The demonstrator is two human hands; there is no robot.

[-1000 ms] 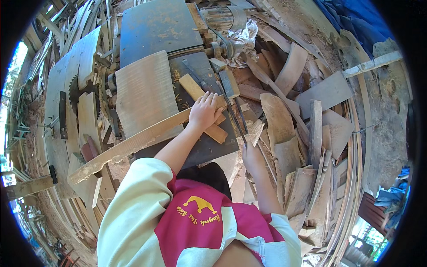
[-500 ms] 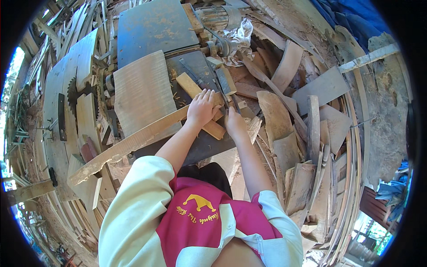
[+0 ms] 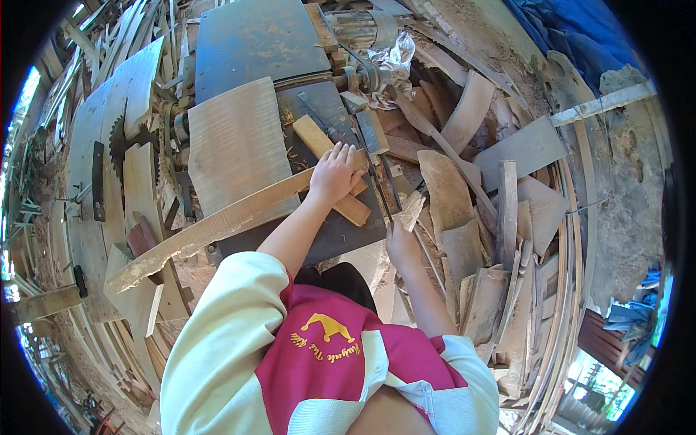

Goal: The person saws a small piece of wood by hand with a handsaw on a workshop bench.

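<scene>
My left hand (image 3: 335, 170) presses on a long, rough-edged wooden strip (image 3: 196, 232), which lies slanting over a short yellowish block (image 3: 348, 209) on a dark metal plate (image 3: 319, 243). My right hand (image 3: 400, 243), closed round the near end of a long, thin dark tool (image 3: 376, 177), is right of the plate. The tool reaches forward alongside the right end of the strip; its exact kind is unclear. A pale curved board (image 3: 235, 145) lies left of my left hand, and a small grey block (image 3: 371, 130) sits beyond the tool.
Toothed circular blades (image 3: 118, 141) stand among boards at the left. A blue-grey metal plate (image 3: 257, 51) and a belt-driven motor (image 3: 351, 29) are at the top. Piled offcuts (image 3: 449, 188) fill the right side, with a blue tarpaulin (image 3: 573, 32) at top right.
My right hand moved forward along the right side of the plate half a second ago and is now back nearer my body. My left hand has stayed on the strip.
</scene>
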